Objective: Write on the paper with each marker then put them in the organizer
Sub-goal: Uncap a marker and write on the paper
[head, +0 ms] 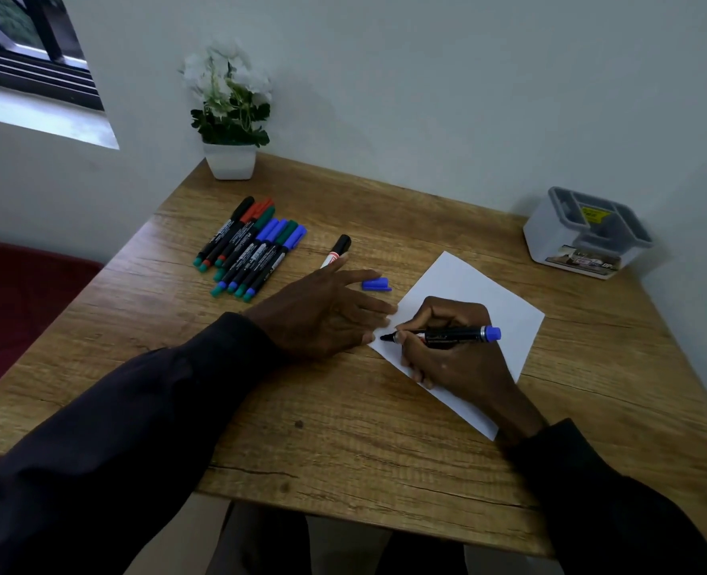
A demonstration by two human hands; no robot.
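Marker (453,335) gripped in curled right hand (457,365); flat left hand (322,313) rests on paper (465,280).

**Dim frame, window light, fisheye edges**

Your shot runs dark. Daylight comes from the window (32,64) at 10 o'clock, and its sill (53,122) is blown out flat white. The wall (467,76) at 12 reads grey-blue and dims toward 3. Your sleeves (136,429) between 5 and 8 go almost solid black, no fabric detail. The paper (459,280) near centre is the brightest patch on the table (343,429), without glare. Shadows are faint and soft-edged. The marker (451,334) in your right hand (459,367) is fairly sharp, but its print is unreadable. Table edges bow from fisheye, worst at 4 and 8. The flowers (227,72) at 11 look smeary.
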